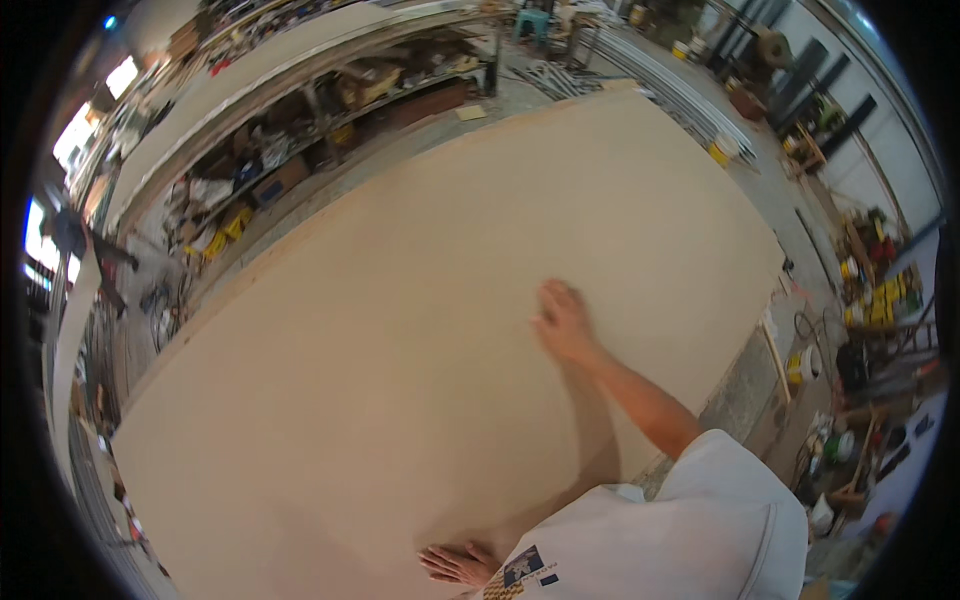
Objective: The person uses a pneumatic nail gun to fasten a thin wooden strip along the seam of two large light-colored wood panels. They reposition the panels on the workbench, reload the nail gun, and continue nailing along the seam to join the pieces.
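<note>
A large flat beige board [400,330] fills the middle of the view, and both of my hands rest on it. My right hand [564,318] reaches out over its middle right part, touching the surface. Motion blurs its fingers, so I cannot see whether anything lies under or between them. Low in the view, beside my white shirt, my left hand [458,564] lies flat on the board with its fingers stretched out, holding nothing. Shadows of my arm and body fall across the surface.
Beyond the board's far edge stands a long workbench [270,85], its lower shelf cluttered with boxes and scraps. Metal profiles [680,90] lie at the far right. White and yellow buckets [803,365] stand on the right-hand floor. Another person [72,235] is at the far left.
</note>
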